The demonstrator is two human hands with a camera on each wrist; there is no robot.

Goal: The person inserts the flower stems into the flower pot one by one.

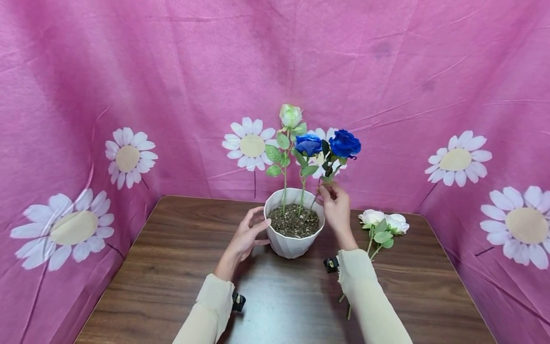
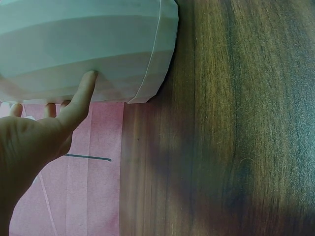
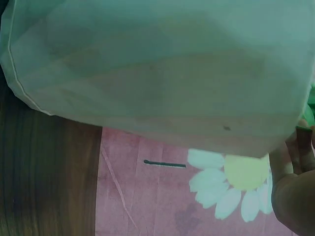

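A white faceted flowerpot [image 1: 289, 246] filled with dark soil [image 1: 296, 222] stands on the table. My left hand [image 1: 246, 235] is at its left side, fingers spread and fairly straight; in the left wrist view the thumb [image 2: 83, 96] touches the pot wall. My right hand [image 1: 337, 210] pinches the stem of a blue rose [image 1: 345, 143] above the pot's right rim, and that stem runs down to the soil. A pale green-white rose [image 1: 290, 116] and another blue rose [image 1: 308, 144] stand upright in the soil. In the right wrist view the pot hides most of the right fingers.
Two white roses [image 1: 384, 222] lie on the brown wooden table [image 1: 172, 267], right of the pot, their stems passing under the right forearm. A pink cloth [image 1: 193, 71] printed with large daisies hangs behind and at both sides.
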